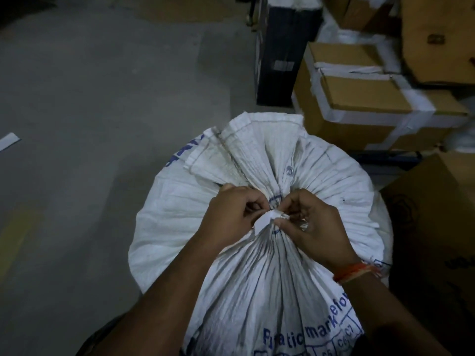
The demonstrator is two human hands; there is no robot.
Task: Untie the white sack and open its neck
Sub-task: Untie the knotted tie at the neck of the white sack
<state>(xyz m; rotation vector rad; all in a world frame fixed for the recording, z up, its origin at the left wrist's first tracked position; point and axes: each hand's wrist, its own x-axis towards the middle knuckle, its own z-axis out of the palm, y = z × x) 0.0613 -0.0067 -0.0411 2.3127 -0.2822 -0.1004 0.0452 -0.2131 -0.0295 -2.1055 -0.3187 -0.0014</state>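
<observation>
The white sack [257, 253] stands on the grey floor [77, 111], its neck gathered and bound by a white tie [267, 219]. Both hands pinch that tie — the left hand [231, 217] curled closed on 1 end, the right hand [308, 222] gripping the other. Cardboard boxes [359, 98] sit just behind.

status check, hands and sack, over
Left hand and right hand both pinching white tie at sack neck. Neck still bunched shut. Nothing in the way.
</observation>
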